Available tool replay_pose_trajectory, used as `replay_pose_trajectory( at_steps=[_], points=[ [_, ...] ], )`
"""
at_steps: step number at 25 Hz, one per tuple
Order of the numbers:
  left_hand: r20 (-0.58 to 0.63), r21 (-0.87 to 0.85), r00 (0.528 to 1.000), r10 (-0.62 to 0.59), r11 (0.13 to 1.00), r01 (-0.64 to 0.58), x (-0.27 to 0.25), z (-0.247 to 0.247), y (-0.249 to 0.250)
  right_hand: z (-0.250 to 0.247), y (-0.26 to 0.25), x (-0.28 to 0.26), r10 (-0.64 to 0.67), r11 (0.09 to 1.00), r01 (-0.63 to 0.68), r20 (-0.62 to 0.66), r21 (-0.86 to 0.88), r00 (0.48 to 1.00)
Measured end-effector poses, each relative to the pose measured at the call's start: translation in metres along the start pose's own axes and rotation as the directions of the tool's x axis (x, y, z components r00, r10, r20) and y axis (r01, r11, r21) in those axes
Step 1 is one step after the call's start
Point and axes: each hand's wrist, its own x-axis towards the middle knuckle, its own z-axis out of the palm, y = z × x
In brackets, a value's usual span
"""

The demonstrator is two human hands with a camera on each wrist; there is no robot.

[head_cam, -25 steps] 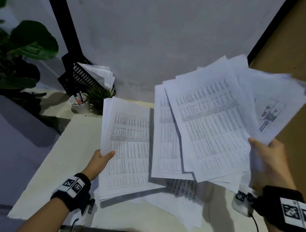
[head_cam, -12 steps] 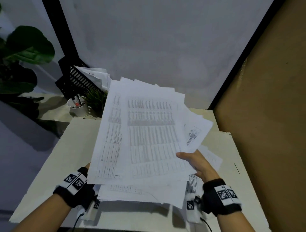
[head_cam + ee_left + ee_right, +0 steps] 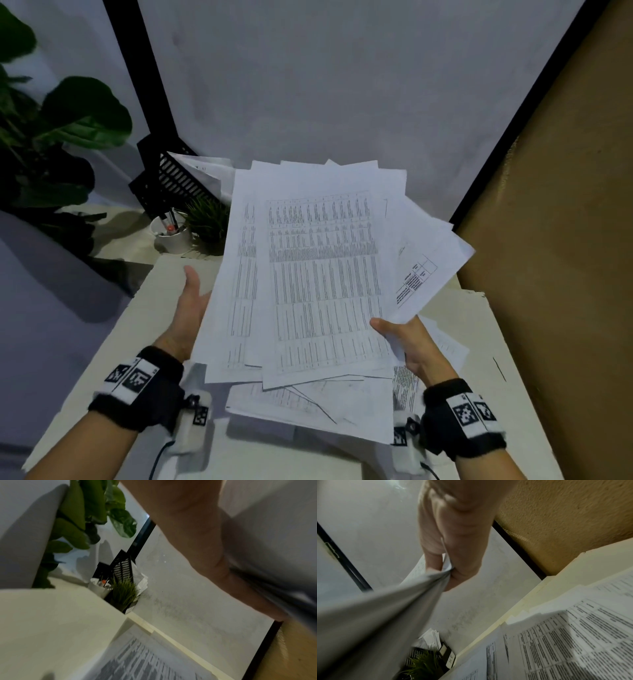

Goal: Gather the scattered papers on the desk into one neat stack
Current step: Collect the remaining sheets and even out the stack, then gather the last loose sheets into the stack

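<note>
A fanned bundle of printed papers (image 3: 318, 274) is held up above the cream desk (image 3: 137, 342). My right hand (image 3: 404, 339) pinches its lower right corner between thumb and fingers; the right wrist view shows the fingers (image 3: 453, 554) clamped on the sheets (image 3: 385, 608). My left hand (image 3: 190, 308) lies flat against the bundle's left edge, thumb pointing up, its fingers hidden behind the paper. Seen from the left wrist, the palm (image 3: 197, 540) rests along the sheets (image 3: 274, 534). More loose papers (image 3: 308, 411) lie spread on the desk under the bundle, also shown as printed tables (image 3: 565, 635).
At the back left of the desk stand a black file tray (image 3: 171, 181) holding papers, a white pen cup (image 3: 171, 233) and a small grass plant (image 3: 209, 219). A large leafy plant (image 3: 51, 137) is further left. A brown wall (image 3: 565, 240) borders the desk's right side.
A second ago each hand held its own bundle. The two have been brought together into one, held by the right hand. The left hand has come out to the bundle's left edge.
</note>
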Motion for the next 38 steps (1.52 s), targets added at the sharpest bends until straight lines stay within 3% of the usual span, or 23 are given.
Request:
replay_pose_trajectory(
  at_steps=[5,7,10,14,17,20,24,29,34,38],
  points=[
    [0.026,0.291,0.998,0.048,0.955,-0.054,0.006,0.035,0.009,-0.002,-0.007,0.002,-0.101,0.995,0.099,0.062,0.033,0.993],
    [0.013,0.402,0.998,0.07,0.913,-0.069,0.016,0.041,0.0,0.007,-0.01,0.002,-0.07,0.998,0.069,0.078,0.015,0.995],
    [0.069,0.511,0.992,0.102,0.851,-0.123,0.021,0.05,-0.01,0.02,-0.014,-0.001,-0.087,0.996,0.087,0.016,-0.016,0.996],
    [-0.067,0.548,0.962,0.264,0.815,-0.185,0.02,0.054,-0.012,0.021,-0.024,-0.011,-0.288,0.93,0.249,-0.112,-0.271,0.951],
    [-0.182,0.549,0.958,0.223,0.831,-0.089,0.015,0.046,-0.024,0.027,-0.015,-0.017,-0.253,0.93,0.219,-0.083,-0.296,0.964],
    [-0.193,0.563,0.959,0.209,0.824,-0.066,0.015,0.046,-0.033,0.031,-0.007,-0.018,-0.263,0.933,0.242,-0.045,-0.265,0.964],
    [-0.246,0.522,0.911,0.331,0.837,-0.164,0.015,0.058,-0.026,0.03,-0.016,-0.015,-0.355,0.913,0.312,-0.132,-0.264,0.926],
    [-0.131,0.476,0.881,0.455,0.808,-0.347,0.01,0.061,-0.016,0.017,-0.025,-0.019,-0.333,0.919,0.304,-0.082,-0.25,0.939],
    [0.016,0.519,0.942,0.335,0.803,-0.294,0.012,0.065,-0.017,0.013,-0.037,-0.012,-0.306,0.908,0.29,-0.005,-0.303,0.952],
    [-0.016,0.497,0.947,0.32,0.825,-0.27,0.024,0.064,-0.017,0.025,-0.032,-0.005,-0.22,0.923,0.209,0.002,-0.322,0.975]
  ],
)
